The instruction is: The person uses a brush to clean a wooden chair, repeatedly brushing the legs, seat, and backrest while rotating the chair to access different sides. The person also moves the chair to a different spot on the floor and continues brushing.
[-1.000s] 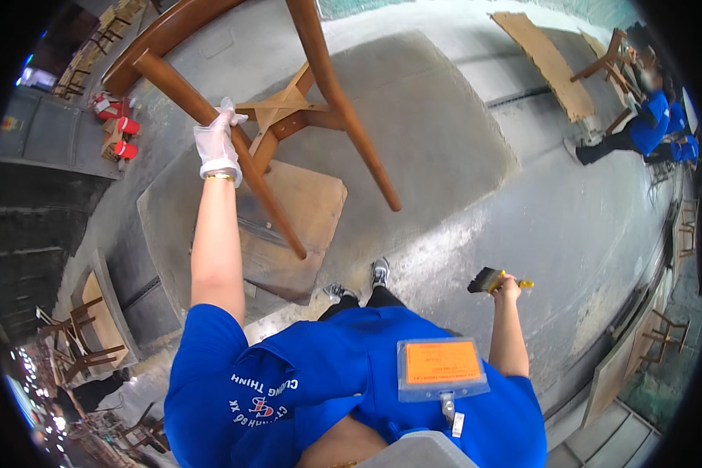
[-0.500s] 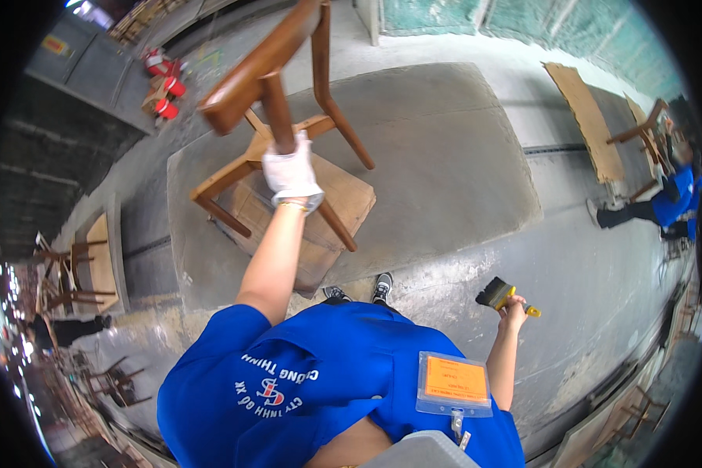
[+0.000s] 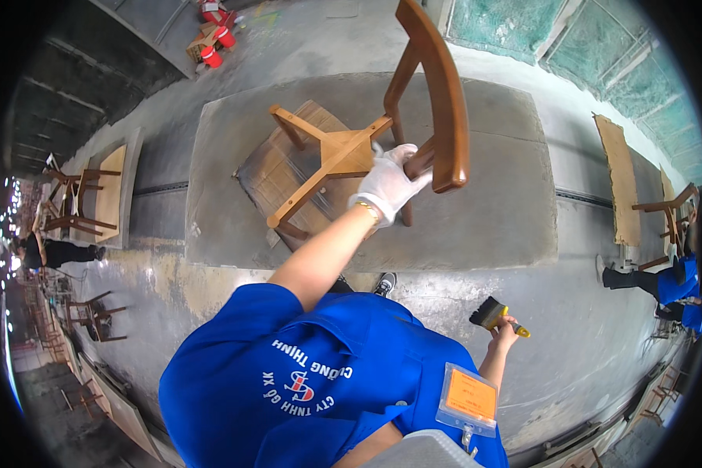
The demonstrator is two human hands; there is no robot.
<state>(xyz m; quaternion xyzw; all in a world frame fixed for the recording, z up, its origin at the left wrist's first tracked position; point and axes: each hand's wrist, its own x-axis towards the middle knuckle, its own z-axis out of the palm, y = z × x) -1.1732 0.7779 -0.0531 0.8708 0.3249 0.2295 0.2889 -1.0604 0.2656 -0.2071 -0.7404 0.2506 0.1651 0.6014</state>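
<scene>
A brown wooden chair frame (image 3: 347, 152) without a seat panel stands over a flat piece of cardboard (image 3: 267, 173). Its curved backrest (image 3: 447, 93) is toward the right, and the lighter crossed seat rails are toward the left. My left hand (image 3: 390, 186), in a white glove, is closed around the post below the near end of the backrest. Low at my right side, my bare right hand (image 3: 505, 332) grips the yellow handle of a wide paintbrush (image 3: 488, 313). The brush's dark bristles point left, well apart from the chair.
The cardboard lies on a large grey slab (image 3: 515, 171). Red containers (image 3: 211, 56) stand beside a carton at the far left. Other chairs (image 3: 86, 195) are on boards at the left. At the right, a person in blue (image 3: 677, 285) is beside another chair (image 3: 671, 210).
The chair has turned, its backrest swinging from the left to the right. My left hand has moved right with it. My right hand still holds the paintbrush low at the right.
</scene>
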